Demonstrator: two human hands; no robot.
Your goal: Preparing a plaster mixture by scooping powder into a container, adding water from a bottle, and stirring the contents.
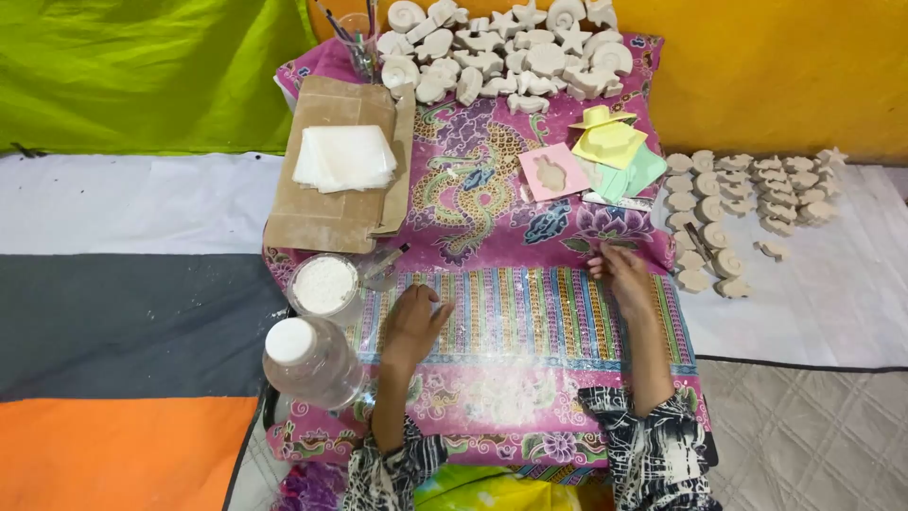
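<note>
My left hand [413, 325] rests flat on the patterned cloth [492, 203] that covers a low table, fingers loosely curled, holding nothing. A round tub of white powder [323, 285] sits just left of it, and a clear plastic jar with a white lid [307, 360] stands nearer me. My right hand [621, 274] lies on the cloth near its right edge, fingers spread and empty. Beyond it lie a pink mould [553, 172] with a shape sunk in it and a stack of yellow and green moulds [610, 142].
Several white plaster shapes [511, 52] are heaped at the cloth's far end, with more in rows on the white sheet [747, 203] to the right. A flattened cardboard box [331, 213] carries a stack of clear plastic bags [343, 156]. A cup of brushes [359, 43] stands behind.
</note>
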